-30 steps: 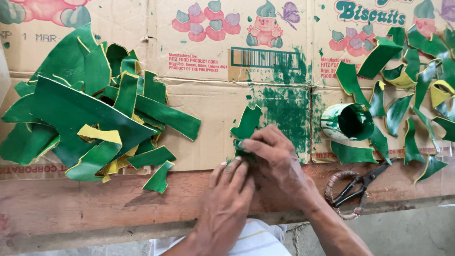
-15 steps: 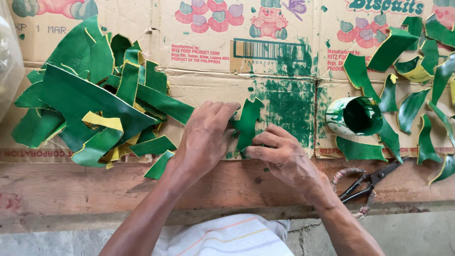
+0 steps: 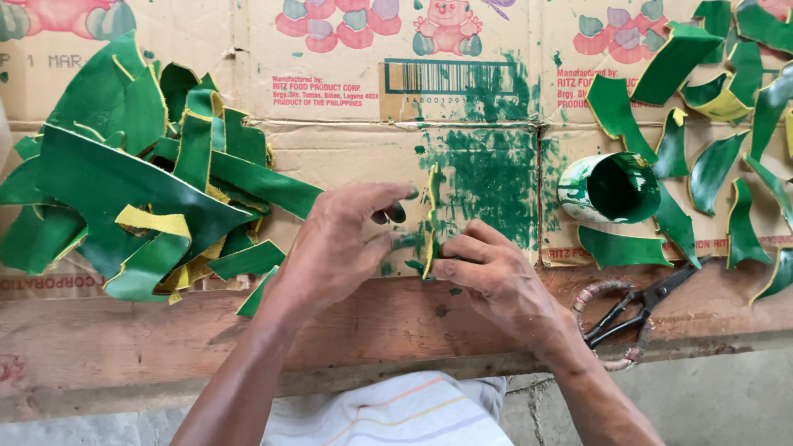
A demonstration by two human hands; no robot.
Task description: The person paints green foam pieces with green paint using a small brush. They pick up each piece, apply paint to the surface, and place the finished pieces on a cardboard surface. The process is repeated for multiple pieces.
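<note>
Two hands, left hand (image 3: 343,244) and right hand (image 3: 494,277), pinching upright green-yellow strip (image 3: 431,219) on paint-stained cardboard (image 3: 347,153); scissors (image 3: 632,310) lying nearby.

A makeshift craft workshop. The rough wooden tabletop (image 3: 124,347) is covered with paint-stained flattened cardboard (image 3: 347,149), heaped with green cut pieces (image 3: 124,190); scissors (image 3: 636,310) lie at its near edge beside a paint cup (image 3: 611,188).

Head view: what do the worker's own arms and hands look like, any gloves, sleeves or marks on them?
Both arms are bare to the edge of the picture: no sleeves, gloves, watch or rings show. The left hand has green paint smudges on its fingers; the right hand shows little paint. Below the arms lies light cloth with faint coloured stripes, apparently the person's clothing.
</note>
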